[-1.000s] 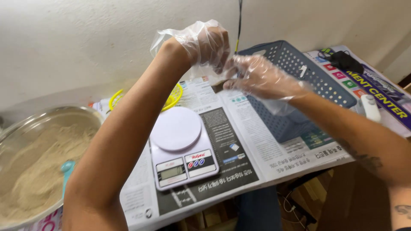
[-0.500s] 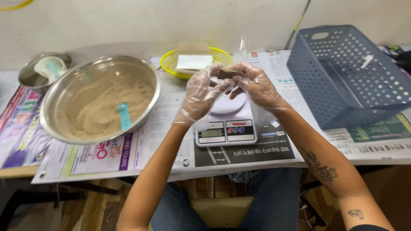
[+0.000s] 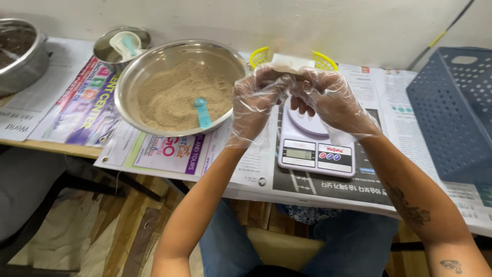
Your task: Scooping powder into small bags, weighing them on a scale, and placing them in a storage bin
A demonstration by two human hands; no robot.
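Pinching a pouch (image 3: 287, 65) between left hand (image 3: 253, 105) and right hand (image 3: 333, 102), held it up just above the far edge of the scale (image 3: 315, 149). Left fingers (image 3: 266, 77) and right fingers (image 3: 313, 82) closed together on its top edge from either side, tips nearly meeting, probably to pull the thin mouth apart or to fold it. Wore loose clear gloves on both hands, likely to keep skin off the powder. Raised clear of the scale's round white pan, not resting on it, perhaps so that anything spilled landed there.

Looked small, pale and thin, seemingly clear film, crumpled where gripped. Mostly hidden by the fingers, so could not tell whether filled.

Left of the scale: a wide steel bowl (image 3: 179, 84) of tan powder with a blue scoop (image 3: 202, 113) lying in it, close enough for an easy reach. Further left, a smaller bowl (image 3: 120, 46) with a pale scoop, and a pot (image 3: 20, 51) at the far end. Behind the scale, a yellow basket (image 3: 325, 60); right of it, a blue crate (image 3: 456, 113). Under the scale, newspaper (image 3: 328, 187) spread over the bench (image 3: 46, 146), presumably to catch spills.
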